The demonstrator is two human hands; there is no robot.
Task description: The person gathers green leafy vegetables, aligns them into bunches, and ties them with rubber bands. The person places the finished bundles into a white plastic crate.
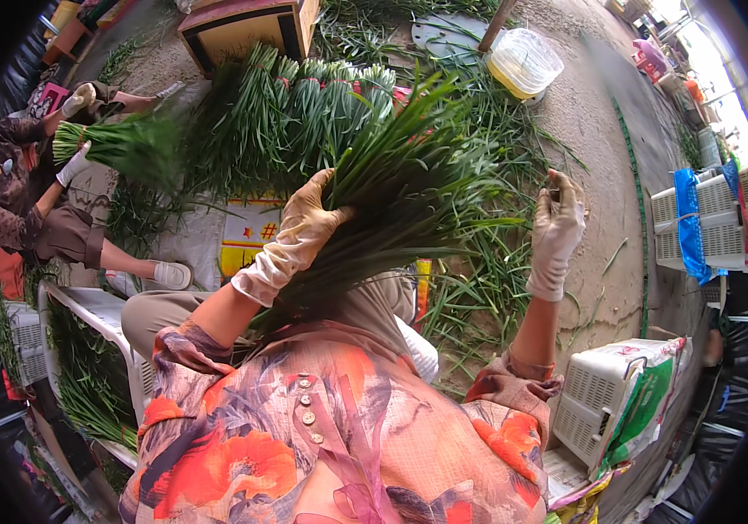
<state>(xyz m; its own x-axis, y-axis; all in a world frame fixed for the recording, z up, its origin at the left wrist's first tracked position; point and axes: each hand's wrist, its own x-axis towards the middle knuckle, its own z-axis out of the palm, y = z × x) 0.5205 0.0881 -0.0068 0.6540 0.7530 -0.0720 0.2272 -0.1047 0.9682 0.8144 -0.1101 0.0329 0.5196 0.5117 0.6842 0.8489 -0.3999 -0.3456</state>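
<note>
My left hand [302, 229], in a thin pale glove, grips a large loose bunch of long green leafy stalks, which look like Chinese chives [406, 177]. The bunch slants across my lap, its leaves fanning out to the upper right. My right hand [557, 229], also gloved, is raised to the right of the bunch, apart from it, with its fingers bent; whether something thin is between the fingertips I cannot tell. Beyond the bunch, tied bundles of chives [308, 98] lie side by side, with red bands around some of them.
Loose leaves [478, 295] litter the ground. A clear plastic tub [524, 62] stands at the upper right, a wooden box [249, 33] at the top. At left a co-worker [20, 190] holds a banded bundle. White plastic crates [586, 406] stand at right; another [92, 314], holding chives, is at left.
</note>
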